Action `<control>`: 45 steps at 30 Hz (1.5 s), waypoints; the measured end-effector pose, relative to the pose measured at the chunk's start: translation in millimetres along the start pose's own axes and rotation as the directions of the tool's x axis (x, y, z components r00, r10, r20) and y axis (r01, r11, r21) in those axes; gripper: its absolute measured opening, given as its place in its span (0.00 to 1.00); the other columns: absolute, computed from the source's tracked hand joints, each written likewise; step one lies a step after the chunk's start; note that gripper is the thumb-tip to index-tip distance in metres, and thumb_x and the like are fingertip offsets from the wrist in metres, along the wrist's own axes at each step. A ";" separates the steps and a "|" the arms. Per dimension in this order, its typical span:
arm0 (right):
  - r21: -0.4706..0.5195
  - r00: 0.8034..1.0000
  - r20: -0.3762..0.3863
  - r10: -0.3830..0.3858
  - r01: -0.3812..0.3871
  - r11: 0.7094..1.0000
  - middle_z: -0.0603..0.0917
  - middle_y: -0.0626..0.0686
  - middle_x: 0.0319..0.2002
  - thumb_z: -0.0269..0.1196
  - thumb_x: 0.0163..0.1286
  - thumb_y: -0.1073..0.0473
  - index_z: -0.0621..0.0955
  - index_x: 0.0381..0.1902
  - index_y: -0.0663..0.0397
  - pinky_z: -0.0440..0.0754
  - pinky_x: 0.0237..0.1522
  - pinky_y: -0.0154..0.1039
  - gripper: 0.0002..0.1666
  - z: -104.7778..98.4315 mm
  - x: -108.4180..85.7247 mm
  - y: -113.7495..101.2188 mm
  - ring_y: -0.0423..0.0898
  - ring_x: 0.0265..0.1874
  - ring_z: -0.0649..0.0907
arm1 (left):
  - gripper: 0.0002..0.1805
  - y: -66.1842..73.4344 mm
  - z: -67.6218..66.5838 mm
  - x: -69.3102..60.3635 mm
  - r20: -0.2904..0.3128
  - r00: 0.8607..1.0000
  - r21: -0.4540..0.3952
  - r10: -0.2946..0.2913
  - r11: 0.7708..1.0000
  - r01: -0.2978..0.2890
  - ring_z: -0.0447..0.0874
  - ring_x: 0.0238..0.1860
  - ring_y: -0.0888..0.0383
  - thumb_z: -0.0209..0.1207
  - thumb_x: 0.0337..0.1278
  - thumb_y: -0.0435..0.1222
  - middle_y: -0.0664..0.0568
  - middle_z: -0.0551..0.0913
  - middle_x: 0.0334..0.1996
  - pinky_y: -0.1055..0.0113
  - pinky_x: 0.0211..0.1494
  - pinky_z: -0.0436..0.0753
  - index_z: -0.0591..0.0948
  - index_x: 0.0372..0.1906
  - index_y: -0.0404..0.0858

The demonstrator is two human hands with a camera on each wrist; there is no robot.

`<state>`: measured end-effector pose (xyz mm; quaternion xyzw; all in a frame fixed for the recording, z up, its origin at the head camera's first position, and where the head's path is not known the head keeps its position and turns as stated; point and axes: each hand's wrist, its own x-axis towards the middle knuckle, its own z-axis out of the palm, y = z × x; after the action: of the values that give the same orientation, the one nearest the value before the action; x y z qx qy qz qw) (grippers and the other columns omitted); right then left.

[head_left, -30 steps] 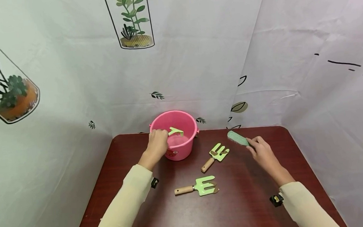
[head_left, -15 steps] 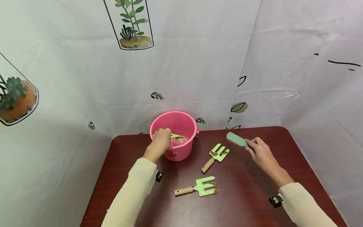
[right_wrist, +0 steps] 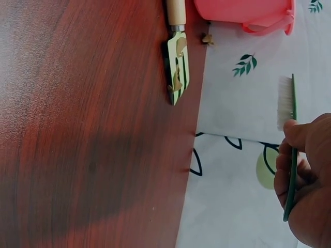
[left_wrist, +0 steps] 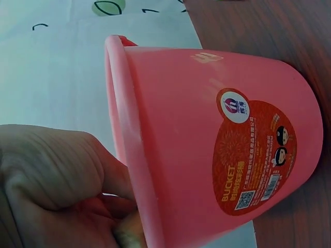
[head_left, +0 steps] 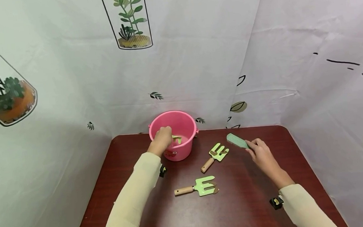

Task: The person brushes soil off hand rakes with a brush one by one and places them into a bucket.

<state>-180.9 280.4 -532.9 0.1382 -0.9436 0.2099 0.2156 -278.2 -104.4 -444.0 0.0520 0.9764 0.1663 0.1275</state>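
Note:
My left hand (head_left: 162,138) reaches over the near rim of a pink bucket (head_left: 181,153). It grips a small hand rake by its wooden handle (left_wrist: 130,231); the light green rake head (head_left: 177,139) is down inside the bucket, partly hidden by the hand. From the left wrist view, the bucket's wall hides the rake head. My right hand (head_left: 260,153) holds a green brush (head_left: 236,140) by the handle, above the table at the right. White bristles (right_wrist: 285,103) show on one side of the brush in the right wrist view.
Two light green garden forks with wooden handles lie on the dark red table (head_left: 238,208): one fork (head_left: 202,187) near the middle, another fork (head_left: 216,155) right of the bucket. Both have brown smears. A white printed cloth (head_left: 190,63) hangs behind the table.
My left hand has moved right and lowered the rake deeper into the bucket, so less of its head shows. The right hand with the brush has stayed almost still.

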 end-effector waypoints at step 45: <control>0.018 1.000 0.009 -0.016 0.016 1.000 0.77 0.59 0.35 0.71 0.63 0.72 0.83 0.56 0.72 0.75 0.32 0.46 0.23 -5.1 -3.1 -1.2 0.51 0.32 0.76 | 0.05 -0.7 2.8 1.1 -0.085 0.995 -0.057 0.044 0.997 -0.049 0.79 0.24 0.52 0.60 0.61 0.27 0.46 0.77 0.20 0.68 0.25 0.75 0.79 0.30 0.33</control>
<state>-176.0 282.3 -529.7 0.1485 -0.9415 0.2160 0.2118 -278.5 -104.0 -447.1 0.0641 0.9741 0.2001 0.0840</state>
